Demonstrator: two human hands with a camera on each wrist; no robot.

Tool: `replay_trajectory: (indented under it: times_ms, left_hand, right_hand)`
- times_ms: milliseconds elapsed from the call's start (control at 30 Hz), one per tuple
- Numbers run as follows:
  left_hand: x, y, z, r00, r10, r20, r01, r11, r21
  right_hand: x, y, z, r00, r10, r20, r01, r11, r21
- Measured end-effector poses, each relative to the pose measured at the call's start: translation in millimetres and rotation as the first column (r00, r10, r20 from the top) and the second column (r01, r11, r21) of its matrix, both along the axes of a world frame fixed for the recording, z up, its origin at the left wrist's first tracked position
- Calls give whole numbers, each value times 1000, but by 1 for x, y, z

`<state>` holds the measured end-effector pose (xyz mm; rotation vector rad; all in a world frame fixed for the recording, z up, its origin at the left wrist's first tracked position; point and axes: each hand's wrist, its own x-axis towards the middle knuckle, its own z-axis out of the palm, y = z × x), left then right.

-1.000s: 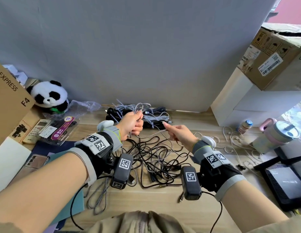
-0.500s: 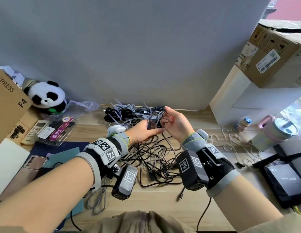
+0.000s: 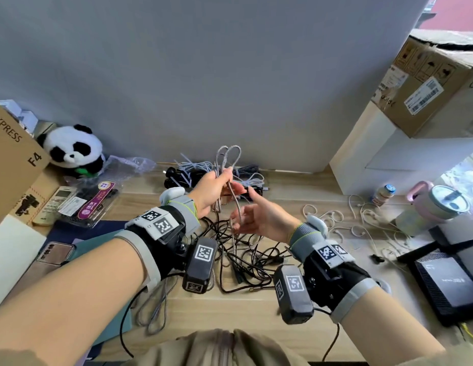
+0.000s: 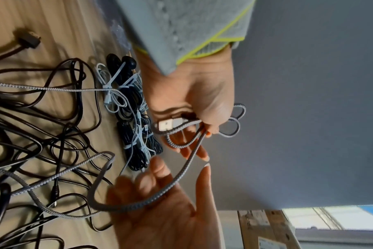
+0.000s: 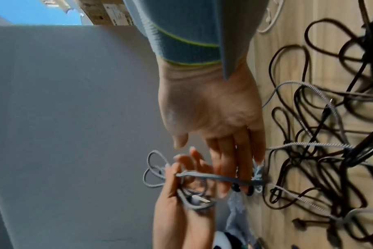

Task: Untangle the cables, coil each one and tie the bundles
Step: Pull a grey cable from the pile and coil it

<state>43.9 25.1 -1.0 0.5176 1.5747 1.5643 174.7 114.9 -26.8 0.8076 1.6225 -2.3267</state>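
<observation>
My left hand [image 3: 221,180] grips a grey braided cable [image 3: 228,154] folded into loops that stick up above the fist. Its USB plug [image 4: 167,125] pokes out under the thumb. From the fist the cable's free strand [image 4: 181,171] drops across the straight fingers of my right hand [image 3: 246,213], which lies palm up just below and right of the left. The strand runs on down into a tangle of black cables [image 3: 246,256] on the wooden table [image 3: 246,310]. In the right wrist view my right hand's fingers [image 5: 230,156] reach toward the held loops [image 5: 153,170].
Tied cable bundles [image 3: 201,173] lie at the back by the wall. A loose white cable [image 3: 362,223] sprawls at right, near a small bottle [image 3: 383,192], a pink tumbler [image 3: 439,204] and a black device [image 3: 449,281]. At left: panda toy [image 3: 71,149], cardboard box [image 3: 10,154], remote [image 3: 55,202], phone [image 3: 54,253].
My left hand has risen from near the table, and the cable loops now stand above it. My right hand let go its pinch on the strand and opened below the left.
</observation>
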Motion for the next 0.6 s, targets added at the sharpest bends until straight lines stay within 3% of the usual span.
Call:
replay_trajectory:
  times_ms: [67,133,200,267,300,433,600]
  left_hand:
    - [-4,-3,2,994,-7,105,-1,997,79]
    - [-5,-6,4,982,-62,178,38,991,132]
    - [-7,-8,3,976,-103,194,81,989,122]
    - [-9,-10,2,970,-142,198,128,988,84]
    - [-10,-11,1,970,-166,179,159,986,53]
    - [-10,-14,-5,959,-273,70,279,954,-110]
    - [0,-13,-2,939,-343,21,340,916,-215]
  right_hand:
    - [3,-1,0,996,75,-40,-75,997,0]
    - [5,2,0,997,56,-46,-55,998,13]
    - [6,7,-1,1000,-17,-22,21,981,195]
    - [3,12,-2,994,-104,-25,105,905,413]
    - [3,16,-3,986,-158,-56,167,888,429]
    - [-4,25,1,893,-409,-186,445,864,236]
    - [-13,22,18,841,-499,-210,496,865,-70]
